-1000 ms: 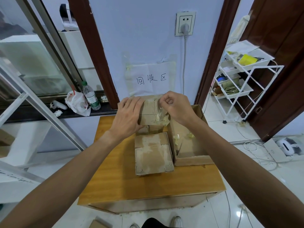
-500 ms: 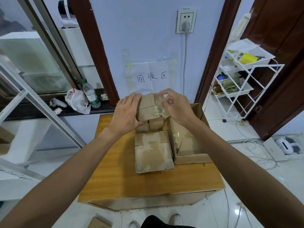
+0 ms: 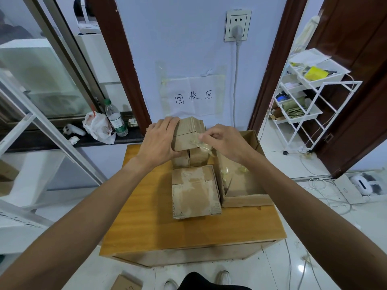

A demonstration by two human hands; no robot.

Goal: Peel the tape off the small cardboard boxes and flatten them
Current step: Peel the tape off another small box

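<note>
My left hand (image 3: pixel 160 141) grips a small cardboard box (image 3: pixel 188 132) from its left side and holds it up above the far part of the wooden table (image 3: pixel 146 216). My right hand (image 3: pixel 225 140) pinches a strip of clear tape (image 3: pixel 202 145) that hangs off the box's lower right corner. Two more small boxes (image 3: pixel 191 159) stand on the table right under the held one. A larger taped box (image 3: pixel 194 194) lies nearer to me in the table's middle.
An open cardboard box (image 3: pixel 243 183) with crumpled tape scraps stands on the table's right side. A white wire rack (image 3: pixel 301 97) is at the right, a window ledge with a bottle (image 3: pixel 116 118) and bag at the left. Cables lie on the floor right.
The held box has tilted and turned in my left hand. My right hand has pulled the tape strip down and to the right, away from the box.
</note>
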